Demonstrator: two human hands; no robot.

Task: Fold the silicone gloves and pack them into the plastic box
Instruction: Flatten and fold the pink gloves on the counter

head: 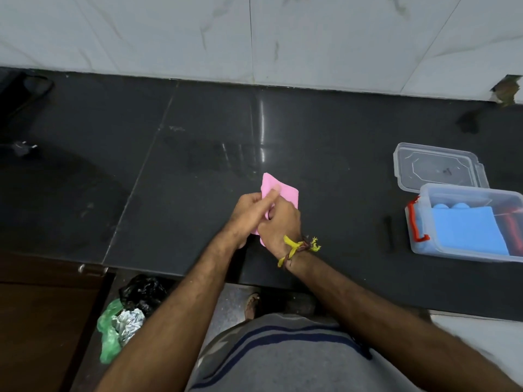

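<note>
A pink silicone glove [284, 190] is held above the middle of the dark counter, partly folded. My left hand [250, 213] grips its left side with the thumb pressed on top. My right hand [278, 227], with a yellow thread band at the wrist, clasps its lower part; most of the glove is hidden under both hands. At the right stands the clear plastic box [424, 222] with a red latch. A folded blue glove [469, 233] lies inside it, with something red beside it.
The box's clear lid [437, 165] lies on the black counter [198, 165] just behind the box. A tiled wall runs along the back. Below the counter's front edge, on the floor at left, sit black and green bags [127, 315] with foil.
</note>
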